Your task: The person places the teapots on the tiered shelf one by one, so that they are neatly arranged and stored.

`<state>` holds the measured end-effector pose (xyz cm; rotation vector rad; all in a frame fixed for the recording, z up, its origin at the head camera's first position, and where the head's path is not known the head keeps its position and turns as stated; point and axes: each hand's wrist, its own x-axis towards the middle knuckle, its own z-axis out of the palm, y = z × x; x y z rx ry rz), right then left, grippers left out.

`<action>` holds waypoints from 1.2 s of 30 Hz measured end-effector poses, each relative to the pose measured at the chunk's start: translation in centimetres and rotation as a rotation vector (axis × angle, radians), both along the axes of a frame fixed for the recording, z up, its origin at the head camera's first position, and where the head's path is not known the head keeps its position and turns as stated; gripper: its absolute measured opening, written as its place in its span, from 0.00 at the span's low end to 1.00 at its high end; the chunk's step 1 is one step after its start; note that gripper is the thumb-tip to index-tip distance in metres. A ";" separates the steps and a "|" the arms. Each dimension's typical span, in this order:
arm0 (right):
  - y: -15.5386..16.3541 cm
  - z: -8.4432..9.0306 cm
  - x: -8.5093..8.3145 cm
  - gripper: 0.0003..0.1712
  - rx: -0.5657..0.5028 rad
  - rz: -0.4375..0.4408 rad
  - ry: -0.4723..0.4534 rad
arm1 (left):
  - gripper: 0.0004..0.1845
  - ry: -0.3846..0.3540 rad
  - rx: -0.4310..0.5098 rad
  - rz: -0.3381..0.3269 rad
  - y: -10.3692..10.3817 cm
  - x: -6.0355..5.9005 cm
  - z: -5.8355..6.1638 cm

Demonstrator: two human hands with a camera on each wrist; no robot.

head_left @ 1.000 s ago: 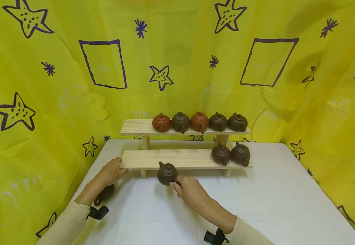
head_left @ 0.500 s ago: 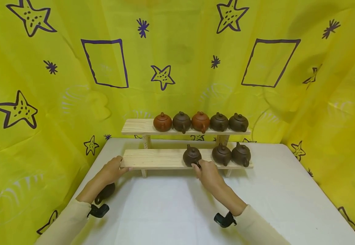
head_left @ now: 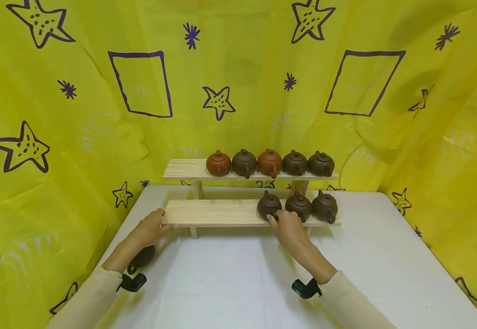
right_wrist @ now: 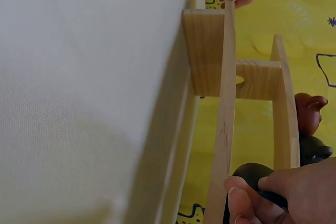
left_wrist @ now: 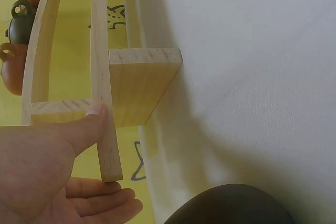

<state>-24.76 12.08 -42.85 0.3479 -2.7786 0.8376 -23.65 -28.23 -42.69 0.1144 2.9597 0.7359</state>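
The head view alone shows the whole two-tier wooden rack [head_left: 222, 213] on the white table [head_left: 238, 274], with five teapots [head_left: 270, 163] lined along the upper shelf [head_left: 182, 170] and three dark ones at the right end of the lower shelf [head_left: 214, 213]. The right wrist view sees the rack edge-on, and there the right hand [right_wrist: 286, 195] shows what the head view half hides: its fingers [right_wrist: 247, 198] are curled and closed on the dark teapot [head_left: 269, 205], which stands upright on the lower shelf as the leftmost of the three, just beside its neighbour [head_left: 298, 206]. In the head view the right hand [head_left: 288, 227] lies in front of this pot, at the side facing the person, lid knob up; which way its spout points cannot be told. The left wrist view gives the close look at the left hand [left_wrist: 47, 166]: the thumb lies on top of the lower shelf's left end and the fingers [left_wrist: 100, 203], nearly straight and together, lie under the board, so the plank sits between them. The head view shows the left hand [head_left: 150, 228] only as resting at that corner. The shelves run lengthwise left to right across the table.
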 end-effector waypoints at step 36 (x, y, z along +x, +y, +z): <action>-2.5 -1.6 2.8 0.36 0.156 0.095 -0.269 | 0.33 0.017 -0.037 -0.023 0.0 0.0 0.3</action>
